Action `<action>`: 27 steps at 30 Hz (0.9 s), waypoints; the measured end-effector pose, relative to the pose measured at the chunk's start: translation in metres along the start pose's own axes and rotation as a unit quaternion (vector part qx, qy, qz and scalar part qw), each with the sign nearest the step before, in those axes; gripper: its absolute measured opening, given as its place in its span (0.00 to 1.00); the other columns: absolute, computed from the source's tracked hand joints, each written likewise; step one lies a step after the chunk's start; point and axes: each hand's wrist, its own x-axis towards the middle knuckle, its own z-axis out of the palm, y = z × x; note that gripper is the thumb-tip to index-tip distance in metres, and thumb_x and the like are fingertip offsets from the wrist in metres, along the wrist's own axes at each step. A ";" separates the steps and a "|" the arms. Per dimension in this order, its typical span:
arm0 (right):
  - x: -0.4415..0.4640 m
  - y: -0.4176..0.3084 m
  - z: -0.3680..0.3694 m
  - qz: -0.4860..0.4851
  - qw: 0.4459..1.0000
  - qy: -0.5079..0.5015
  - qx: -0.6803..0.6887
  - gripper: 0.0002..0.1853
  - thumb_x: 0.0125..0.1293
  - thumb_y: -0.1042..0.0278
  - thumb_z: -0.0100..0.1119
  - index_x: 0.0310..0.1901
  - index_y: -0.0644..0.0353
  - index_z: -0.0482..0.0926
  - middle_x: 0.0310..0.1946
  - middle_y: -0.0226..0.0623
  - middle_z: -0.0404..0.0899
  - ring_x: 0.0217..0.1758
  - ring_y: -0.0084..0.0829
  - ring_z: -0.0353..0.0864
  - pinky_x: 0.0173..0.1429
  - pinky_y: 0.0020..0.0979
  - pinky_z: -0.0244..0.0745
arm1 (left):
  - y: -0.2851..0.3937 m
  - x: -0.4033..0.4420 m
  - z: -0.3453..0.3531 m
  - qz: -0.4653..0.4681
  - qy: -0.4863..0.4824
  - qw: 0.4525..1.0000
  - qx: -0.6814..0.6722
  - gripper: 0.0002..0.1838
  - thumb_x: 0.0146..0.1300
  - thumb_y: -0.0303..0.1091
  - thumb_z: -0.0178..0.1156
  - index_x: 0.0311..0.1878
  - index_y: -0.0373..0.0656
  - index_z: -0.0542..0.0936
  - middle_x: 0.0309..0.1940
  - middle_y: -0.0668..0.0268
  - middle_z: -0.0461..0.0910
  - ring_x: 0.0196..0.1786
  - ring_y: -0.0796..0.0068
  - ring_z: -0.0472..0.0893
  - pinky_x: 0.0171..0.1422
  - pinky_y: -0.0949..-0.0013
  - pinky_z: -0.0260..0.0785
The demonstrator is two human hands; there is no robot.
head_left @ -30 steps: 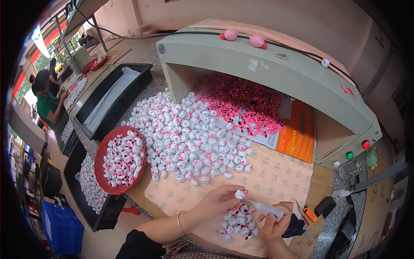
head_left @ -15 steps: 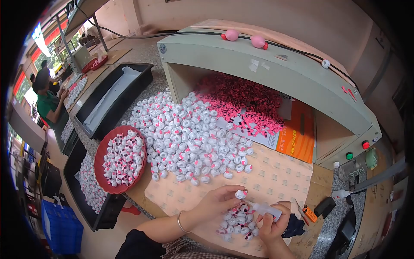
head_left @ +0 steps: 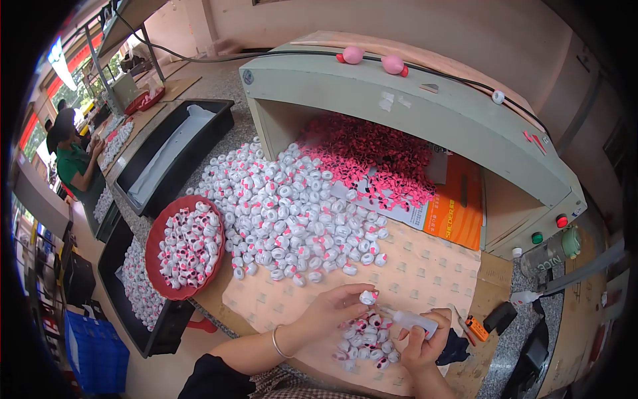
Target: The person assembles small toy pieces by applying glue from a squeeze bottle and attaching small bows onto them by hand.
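Between the fingertips of my left hand (head_left: 332,307) is a small white toy head (head_left: 367,298) with a bit of pink on it. My right hand (head_left: 426,342) grips a translucent squeeze bottle (head_left: 413,322), its thin nozzle pointing left toward the toy head. A small heap of white and pink toy heads (head_left: 367,344) lies on the cloth below both hands. Farther off, a large spread of white pieces with pink spots (head_left: 286,219) covers the table. Pink and black small parts (head_left: 379,159) are piled under the grey-green housing (head_left: 412,100).
A red bowl (head_left: 154,247) of toy heads stands at the left, above a black bin (head_left: 174,332) of more pieces. Another black tray (head_left: 169,149) sits behind. An orange lighter (head_left: 477,329) and a black object (head_left: 500,318) lie at right. A person in green (head_left: 74,166) works far left.
The squeeze bottle has tilted slightly and its nozzle has drawn a little away from the toy head. My left hand still holds the toy head in nearly the same place.
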 end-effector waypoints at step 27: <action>0.184 0.129 0.051 0.085 0.929 -0.059 -0.355 0.15 0.50 0.66 0.57 0.37 0.68 0.73 0.34 0.55 0.76 0.40 0.51 0.75 0.44 0.44 0.68 | -0.028 0.011 -0.017 0.031 -0.098 0.994 0.034 0.23 0.62 0.34 0.53 0.59 0.42 0.64 0.39 0.69 0.75 0.37 0.84 0.73 0.41 0.78 0.66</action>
